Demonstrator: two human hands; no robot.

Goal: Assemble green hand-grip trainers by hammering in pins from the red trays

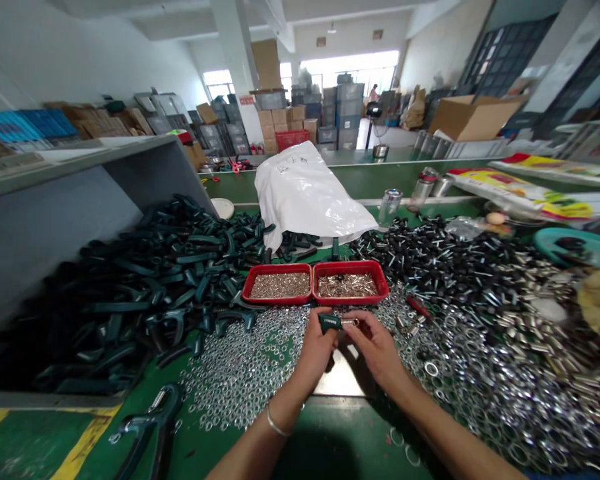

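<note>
My left hand (316,349) is closed around a dark green plastic handle (329,322), held just in front of the two red trays. My right hand (375,343) pinches a small metal piece (351,323) against the end of that handle. Both hands hover over a bare metal plate (341,381) on the green table. The left red tray (278,285) holds small metal parts; the right red tray (350,283) holds similar ones.
A large heap of dark green handles (150,280) fills the left. Silver washers (240,373) cover the table around my hands. Black-and-silver bolts (445,260) and metal sleeves (540,347) lie right. A white plastic bag (305,190) sits behind the trays.
</note>
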